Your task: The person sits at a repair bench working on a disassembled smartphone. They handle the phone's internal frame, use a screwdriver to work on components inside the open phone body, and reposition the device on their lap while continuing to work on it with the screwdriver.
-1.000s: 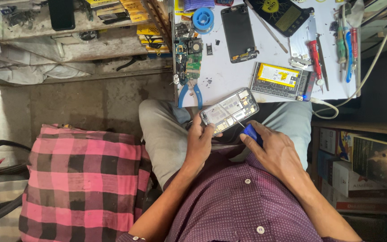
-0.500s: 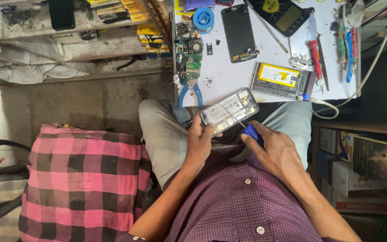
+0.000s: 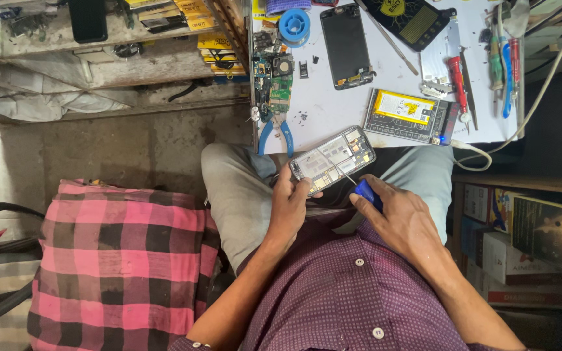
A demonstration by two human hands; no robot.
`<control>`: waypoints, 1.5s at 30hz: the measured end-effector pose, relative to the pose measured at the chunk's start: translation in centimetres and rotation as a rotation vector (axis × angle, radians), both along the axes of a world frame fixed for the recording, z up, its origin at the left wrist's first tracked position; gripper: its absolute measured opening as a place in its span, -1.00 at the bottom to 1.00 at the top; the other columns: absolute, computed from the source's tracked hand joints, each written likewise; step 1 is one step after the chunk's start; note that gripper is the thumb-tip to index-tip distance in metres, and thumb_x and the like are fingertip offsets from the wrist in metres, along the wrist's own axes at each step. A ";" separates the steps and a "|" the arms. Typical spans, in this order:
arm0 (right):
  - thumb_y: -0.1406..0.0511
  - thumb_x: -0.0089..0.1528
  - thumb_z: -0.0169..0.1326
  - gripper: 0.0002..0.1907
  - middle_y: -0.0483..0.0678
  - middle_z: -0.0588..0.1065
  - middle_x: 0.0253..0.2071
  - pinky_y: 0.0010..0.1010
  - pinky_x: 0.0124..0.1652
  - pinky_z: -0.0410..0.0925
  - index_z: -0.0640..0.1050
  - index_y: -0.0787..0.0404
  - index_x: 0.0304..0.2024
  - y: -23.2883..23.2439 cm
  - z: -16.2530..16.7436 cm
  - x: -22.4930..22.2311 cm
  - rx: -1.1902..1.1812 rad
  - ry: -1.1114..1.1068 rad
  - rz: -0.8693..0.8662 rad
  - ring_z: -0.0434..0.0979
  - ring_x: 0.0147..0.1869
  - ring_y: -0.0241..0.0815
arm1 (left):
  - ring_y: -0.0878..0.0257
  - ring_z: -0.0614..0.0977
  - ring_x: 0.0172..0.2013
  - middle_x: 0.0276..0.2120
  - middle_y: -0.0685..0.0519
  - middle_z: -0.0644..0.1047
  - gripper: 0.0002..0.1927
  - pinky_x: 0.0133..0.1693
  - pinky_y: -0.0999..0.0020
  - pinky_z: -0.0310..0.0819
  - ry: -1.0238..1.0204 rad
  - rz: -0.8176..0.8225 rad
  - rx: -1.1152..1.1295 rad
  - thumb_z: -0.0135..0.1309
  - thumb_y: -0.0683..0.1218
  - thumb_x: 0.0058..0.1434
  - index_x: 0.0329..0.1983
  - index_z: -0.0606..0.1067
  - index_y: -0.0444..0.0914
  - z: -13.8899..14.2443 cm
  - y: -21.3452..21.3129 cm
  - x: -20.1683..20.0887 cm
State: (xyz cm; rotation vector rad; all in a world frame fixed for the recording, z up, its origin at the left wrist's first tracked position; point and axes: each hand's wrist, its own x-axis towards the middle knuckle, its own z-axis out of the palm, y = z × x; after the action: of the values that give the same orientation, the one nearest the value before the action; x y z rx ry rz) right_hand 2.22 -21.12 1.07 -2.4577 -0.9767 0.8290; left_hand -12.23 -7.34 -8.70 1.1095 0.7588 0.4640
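1. Head view, centre of frame: your left hand (image 3: 289,209) grips the opened phone (image 3: 332,160) by its lower-left end, over your lap just below the table (image 3: 333,110) edge, prob. to steady it w/ the insides facing up.
2. Right hand (image 3: 403,221) is closed round a blue-handled screwdriver (image 3: 354,182); its thin tip rests on the phone's inner frame.
3. Phone's long axis runs lower left to upper right, far end twd the table.
4. Upper frame: blue pliers (image 3: 273,133), a circuit board (image 3: 278,88) and a black screen panel (image 3: 348,45) lie on the table.
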 end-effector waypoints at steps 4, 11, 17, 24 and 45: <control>-0.01 0.23 0.09 -0.37 0.28 0.61 -0.36 -0.06 -0.17 0.45 0.54 0.34 0.15 0.1 0.2 0.0 0.023 0.001 -0.002 0.66 -0.23 0.24 | 0.27 0.66 -0.11 -0.01 -0.10 0.58 -0.57 -0.16 0.39 0.63 -0.015 -0.004 0.003 -0.15 -0.23 0.37 0.30 0.28 -0.43 0.1 0.1 0.0; 0.00 0.24 0.10 -0.37 0.29 0.60 -0.35 -0.04 -0.16 0.44 0.54 0.35 0.14 -0.1 0.2 0.0 0.053 -0.016 0.009 0.65 -0.22 0.27 | 0.27 0.65 -0.11 -0.01 -0.10 0.58 -0.57 -0.16 0.38 0.63 -0.034 -0.007 0.000 -0.14 -0.24 0.37 0.30 0.29 -0.43 -0.1 0.2 0.1; 0.00 0.24 0.10 -0.38 0.31 0.60 -0.32 -0.05 -0.14 0.44 0.54 0.34 0.14 0.0 0.3 0.1 0.048 -0.029 0.000 0.64 -0.19 0.28 | 0.27 0.66 -0.10 0.01 -0.11 0.58 -0.58 -0.17 0.39 0.63 -0.044 -0.011 -0.018 -0.15 -0.24 0.37 0.29 0.29 -0.43 0.1 0.4 0.1; -0.01 0.24 0.09 -0.37 0.30 0.60 -0.32 -0.03 -0.14 0.44 0.54 0.31 0.17 0.1 0.3 0.2 0.012 -0.031 -0.007 0.64 -0.19 0.28 | 0.26 0.66 -0.12 0.00 -0.14 0.58 -0.58 -0.17 0.39 0.64 -0.005 -0.009 -0.011 -0.16 -0.25 0.35 0.27 0.29 -0.45 0.6 0.4 0.1; 0.01 0.22 0.11 -0.39 0.28 0.60 -0.30 -0.04 -0.17 0.43 0.54 0.32 0.15 0.3 0.4 -0.3 0.056 -0.037 0.041 0.64 -0.20 0.26 | 0.22 0.68 -0.10 0.02 -0.14 0.57 -0.57 -0.18 0.38 0.65 0.005 -0.016 -0.012 -0.18 -0.26 0.34 0.28 0.27 -0.44 0.2 0.4 0.0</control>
State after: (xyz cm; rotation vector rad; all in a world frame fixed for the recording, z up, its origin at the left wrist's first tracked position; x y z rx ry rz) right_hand 1.89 -20.83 1.45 -2.4213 -1.0527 0.7614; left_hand -12.25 -6.91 -8.49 1.1050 0.7558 0.4425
